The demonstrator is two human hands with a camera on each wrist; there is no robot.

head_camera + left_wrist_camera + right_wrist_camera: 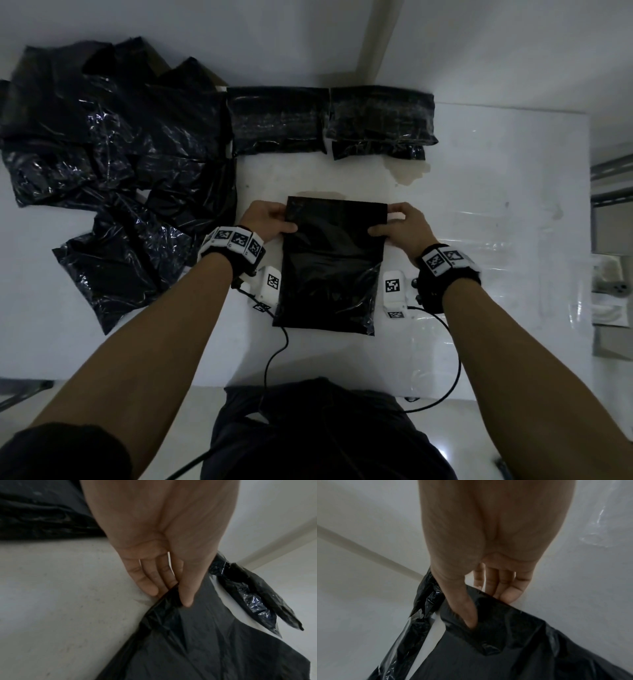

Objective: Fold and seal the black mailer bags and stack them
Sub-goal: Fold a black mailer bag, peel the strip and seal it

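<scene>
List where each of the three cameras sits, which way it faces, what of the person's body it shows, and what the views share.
Head: worn on the head, facing down at the white table; both forearms, left hand and right hand show.
Left wrist: looks along the palm; thumb and fingers pinch the mailer bag.
Right wrist: looks along the palm; thumb and fingers pinch the same bag.
Shared: all three show that bag; both wrist views also catch the sealed bags behind.

Dim room, white table point(479, 212)
</scene>
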